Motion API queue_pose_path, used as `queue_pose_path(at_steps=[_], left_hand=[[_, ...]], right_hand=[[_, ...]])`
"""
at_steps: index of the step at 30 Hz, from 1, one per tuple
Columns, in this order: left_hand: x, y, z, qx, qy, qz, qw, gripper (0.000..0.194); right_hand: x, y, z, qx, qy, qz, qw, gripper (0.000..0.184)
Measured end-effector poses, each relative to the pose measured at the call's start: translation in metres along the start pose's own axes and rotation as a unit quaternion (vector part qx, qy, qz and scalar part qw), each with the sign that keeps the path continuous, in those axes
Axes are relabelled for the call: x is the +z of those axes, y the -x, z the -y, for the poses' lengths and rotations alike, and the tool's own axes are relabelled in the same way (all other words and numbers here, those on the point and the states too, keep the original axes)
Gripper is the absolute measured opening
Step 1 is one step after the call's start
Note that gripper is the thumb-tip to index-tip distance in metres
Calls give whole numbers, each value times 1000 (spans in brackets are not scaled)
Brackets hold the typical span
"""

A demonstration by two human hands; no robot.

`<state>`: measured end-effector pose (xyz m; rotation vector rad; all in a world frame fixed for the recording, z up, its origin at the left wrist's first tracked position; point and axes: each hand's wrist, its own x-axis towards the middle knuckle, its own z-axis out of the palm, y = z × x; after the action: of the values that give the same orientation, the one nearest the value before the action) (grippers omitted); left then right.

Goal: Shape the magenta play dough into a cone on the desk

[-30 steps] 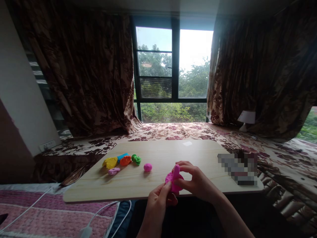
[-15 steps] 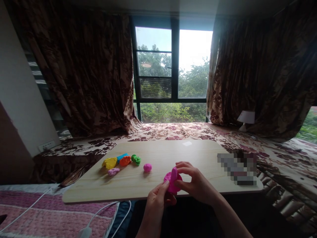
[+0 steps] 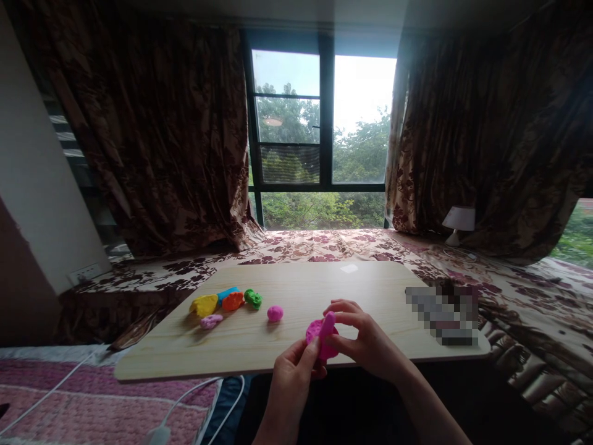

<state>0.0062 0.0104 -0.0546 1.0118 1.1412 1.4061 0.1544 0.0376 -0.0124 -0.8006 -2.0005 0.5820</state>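
Between my two hands, above the table's near edge, is a piece of bright pink modelling clay, a flattened round with a raised strip standing up along it. My left hand pinches its lower left side, thumb on top and fingers underneath. My right hand is closed on the strip from the right, thumb low and index finger near the top. A pink clay ball rests on the table to the left. Farther left lie yellow clay, blue clay, orange clay, green clay and pale pink clay.
The pale wooden table has rounded corners. A small white paper lies near its far edge, and a blurred-out item is at the right. Beyond stand a lamp and a window; a white cable runs at lower left.
Both hands keep hold of the pink clay, and its round and strip have tilted slightly between the fingers. The clay lumps on the table stay in place; the view has shifted a little.
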Motion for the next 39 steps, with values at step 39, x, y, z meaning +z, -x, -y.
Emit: queue_pose_path(at_steps=[39], left_hand=[[-10, -41, 14, 314, -584, 38, 747, 14]], right_hand=[[23, 9, -78, 49, 141, 3, 989, 7]])
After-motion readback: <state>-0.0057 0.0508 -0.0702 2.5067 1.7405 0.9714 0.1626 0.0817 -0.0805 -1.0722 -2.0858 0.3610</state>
